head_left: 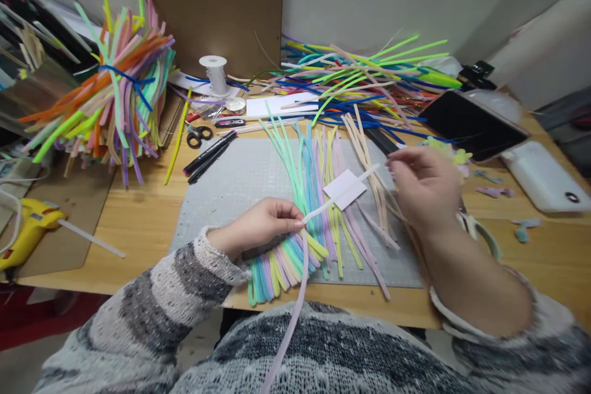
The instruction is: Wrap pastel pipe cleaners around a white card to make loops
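My left hand (272, 221) pinches a pale pink pipe cleaner (298, 301) near its bend. One part hangs down over the sweater; the other runs up to the right across a small white card (344, 189). My right hand (422, 181) is raised beside that upper end, its fingers curled together; whether anything is between them is hidden. Below my left hand lies a row of looped pastel pipe cleaners (272, 271). Straight pastel strands (318, 191) in green, blue, lilac and yellow lie on the grey cutting mat (221, 203), with beige ones (369, 172) to their right.
A tied colourful bundle (115, 86) stands at left, above a yellow glue gun (32, 228). Black scissors (199, 135), markers (210, 157) and a white spool (215, 74) lie behind the mat. Loose pipe cleaners (360, 74) pile at the back; a dark tablet (473, 123) and white phone (545, 175) are right.
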Available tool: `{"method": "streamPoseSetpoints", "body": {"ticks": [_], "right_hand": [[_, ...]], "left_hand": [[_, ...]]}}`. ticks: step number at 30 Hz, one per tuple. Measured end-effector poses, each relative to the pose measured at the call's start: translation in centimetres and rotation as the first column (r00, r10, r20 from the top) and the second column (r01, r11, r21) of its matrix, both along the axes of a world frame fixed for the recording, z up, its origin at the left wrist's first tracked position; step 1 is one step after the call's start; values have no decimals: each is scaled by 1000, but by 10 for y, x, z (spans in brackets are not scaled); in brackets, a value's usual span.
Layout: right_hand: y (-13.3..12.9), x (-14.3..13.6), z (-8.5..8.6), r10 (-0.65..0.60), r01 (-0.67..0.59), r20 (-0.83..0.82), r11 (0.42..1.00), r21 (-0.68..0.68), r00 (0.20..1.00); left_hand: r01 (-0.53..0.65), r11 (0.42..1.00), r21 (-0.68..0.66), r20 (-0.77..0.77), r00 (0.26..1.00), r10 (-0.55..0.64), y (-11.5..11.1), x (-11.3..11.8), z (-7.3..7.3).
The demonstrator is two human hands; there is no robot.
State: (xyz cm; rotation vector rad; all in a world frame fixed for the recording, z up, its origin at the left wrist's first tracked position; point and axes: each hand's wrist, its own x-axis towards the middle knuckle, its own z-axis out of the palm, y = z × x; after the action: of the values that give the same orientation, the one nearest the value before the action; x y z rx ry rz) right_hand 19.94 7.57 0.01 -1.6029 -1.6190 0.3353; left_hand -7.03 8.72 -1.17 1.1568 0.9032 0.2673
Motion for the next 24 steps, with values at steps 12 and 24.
{"method": "streamPoseSetpoints", "body": {"ticks": [12,24], "right_hand": [[3,-23,-17,127,83,567,941,-329,814],[6,-21,-18,99,35,332,926,-376,938]], "left_hand": [[-59,997,-49,13,998,60,2,-2,-1],[-162,985,-59,68,984,165,4,-1,0]]}}
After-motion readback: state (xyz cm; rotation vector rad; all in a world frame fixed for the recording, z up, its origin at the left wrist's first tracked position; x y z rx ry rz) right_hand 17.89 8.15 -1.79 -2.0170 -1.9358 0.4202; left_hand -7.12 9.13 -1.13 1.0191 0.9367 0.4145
